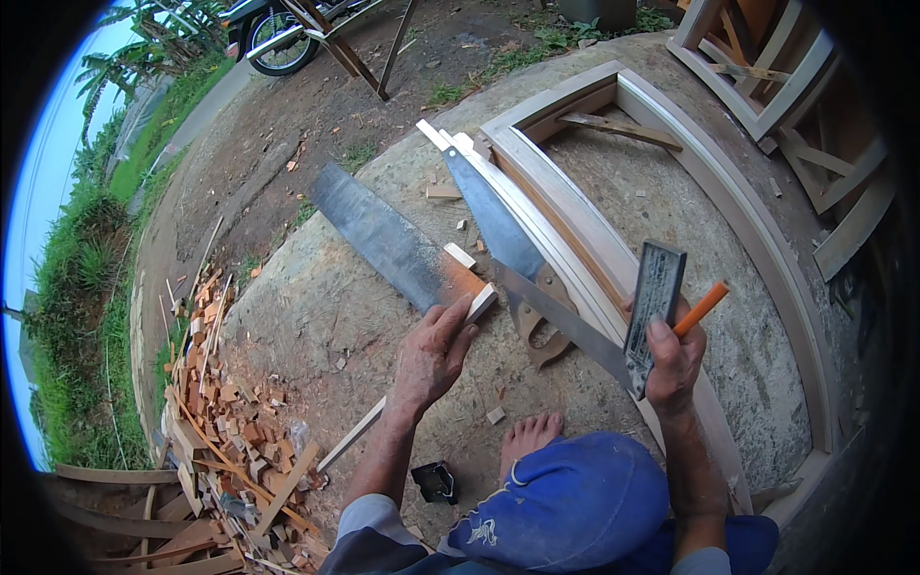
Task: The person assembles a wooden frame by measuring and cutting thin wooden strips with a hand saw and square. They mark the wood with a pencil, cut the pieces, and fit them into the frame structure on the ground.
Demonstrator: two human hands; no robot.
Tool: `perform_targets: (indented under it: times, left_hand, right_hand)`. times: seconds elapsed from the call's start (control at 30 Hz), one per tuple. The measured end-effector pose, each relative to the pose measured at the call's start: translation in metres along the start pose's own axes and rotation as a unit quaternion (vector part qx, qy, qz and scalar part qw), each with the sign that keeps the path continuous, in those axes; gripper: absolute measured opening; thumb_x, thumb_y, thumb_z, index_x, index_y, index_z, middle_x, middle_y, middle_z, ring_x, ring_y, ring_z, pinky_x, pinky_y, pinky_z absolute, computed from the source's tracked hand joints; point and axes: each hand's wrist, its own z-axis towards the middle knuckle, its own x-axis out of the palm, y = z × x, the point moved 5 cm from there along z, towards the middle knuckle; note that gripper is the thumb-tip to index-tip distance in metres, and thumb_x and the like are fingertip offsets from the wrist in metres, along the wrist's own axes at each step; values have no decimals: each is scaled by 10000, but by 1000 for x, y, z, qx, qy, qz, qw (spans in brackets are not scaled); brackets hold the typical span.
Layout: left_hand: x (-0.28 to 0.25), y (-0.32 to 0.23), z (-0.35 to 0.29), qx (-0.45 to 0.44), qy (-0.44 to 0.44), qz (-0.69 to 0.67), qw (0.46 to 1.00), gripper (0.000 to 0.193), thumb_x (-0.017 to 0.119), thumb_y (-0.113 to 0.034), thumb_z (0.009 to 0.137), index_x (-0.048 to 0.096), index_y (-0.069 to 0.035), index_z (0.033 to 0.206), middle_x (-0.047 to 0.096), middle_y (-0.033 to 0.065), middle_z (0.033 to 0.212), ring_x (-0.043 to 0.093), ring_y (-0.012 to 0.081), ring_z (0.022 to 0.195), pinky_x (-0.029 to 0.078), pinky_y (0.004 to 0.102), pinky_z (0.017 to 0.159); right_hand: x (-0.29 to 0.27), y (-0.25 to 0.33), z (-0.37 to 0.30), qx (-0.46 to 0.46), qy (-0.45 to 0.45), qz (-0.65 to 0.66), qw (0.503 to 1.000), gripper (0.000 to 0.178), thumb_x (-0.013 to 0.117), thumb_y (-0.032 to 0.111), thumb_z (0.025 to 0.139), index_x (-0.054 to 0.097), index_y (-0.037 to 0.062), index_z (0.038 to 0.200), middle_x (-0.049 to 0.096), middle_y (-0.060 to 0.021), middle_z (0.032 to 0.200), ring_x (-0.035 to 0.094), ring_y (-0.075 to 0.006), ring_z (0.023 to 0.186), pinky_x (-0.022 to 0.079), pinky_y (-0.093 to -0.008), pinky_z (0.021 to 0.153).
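My left hand (437, 355) is closed on a short pale wood strip (483, 303), beside the orange-brown end of a wide, flat grey piece (383, 235) dusted with sawdust. I cannot tell that flat piece's exact kind. In my right hand (675, 369) are a try square (656, 297) and an orange pencil (701, 309), the pencil jutting out past my thumb. The square's long metal blade reaches left, its tip close to the wood strip. Under that blade lies a handsaw (487, 213), its wooden handle toward me. A small pale wood block (460, 255) rests near the strip.
Long pale wood strips (565, 254) lie along a large wooden frame (767, 216) on the right. Wood offcuts (240, 431) are heaped at left. A small black box-like object (436, 481) sits near my bare foot (530, 441). More frames (767, 86) and a motorcycle (280, 43) stand farther off.
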Motion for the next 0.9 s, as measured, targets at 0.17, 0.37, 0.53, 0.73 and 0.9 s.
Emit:
perform_targets:
  times: [0.17, 0.37, 0.53, 0.73, 0.9]
  left_hand:
    - [36, 0, 3, 110, 74, 103, 986, 399, 626, -210, 979, 581, -177, 1374, 646, 64, 999, 659, 259, 923, 504, 396, 799]
    - [108, 11, -22, 233, 168, 61, 956, 412, 629, -206, 960, 601, -175, 1370, 640, 48, 1157, 604, 236, 1138, 462, 412, 993]
    - [130, 39, -51, 231, 103, 54, 966, 479, 670, -199, 906, 601, -211, 1380, 570, 103, 1372, 497, 291, 1365, 308, 534, 1206]
    - [121, 47, -56, 188, 96, 83, 974, 420, 617, -191, 900, 636, -177, 1319, 603, 94, 1280, 538, 279, 1283, 333, 495, 1184]
    - [96, 12, -33, 164, 137, 80, 974, 426, 702, -186, 906, 635, -184, 1327, 623, 39, 987, 640, 256, 954, 505, 441, 870]
  right_hand:
    - [-45, 18, 17, -61, -188, -41, 979, 445, 445, 255, 999, 569, -68, 1279, 672, -144, 1118, 614, -141, 924, 510, -297, 811]
    - [-70, -17, 22, -9, -249, 65, 966, 439, 437, 283, 1060, 531, -54, 1325, 645, -156, 1213, 624, -192, 1088, 573, -319, 928]
    - [-76, -30, 23, 7, -260, 59, 964, 445, 443, 282, 1059, 513, -60, 1335, 646, -160, 1223, 635, -187, 1085, 606, -336, 884]
    - [-64, -29, 26, 8, -254, 110, 961, 472, 468, 297, 1049, 483, -61, 1357, 646, -153, 1231, 651, -206, 1092, 653, -349, 816]
    - [-60, -34, 23, 19, -259, 152, 954, 438, 473, 297, 1075, 491, -25, 1371, 666, -138, 1244, 638, -169, 1103, 552, -311, 910]
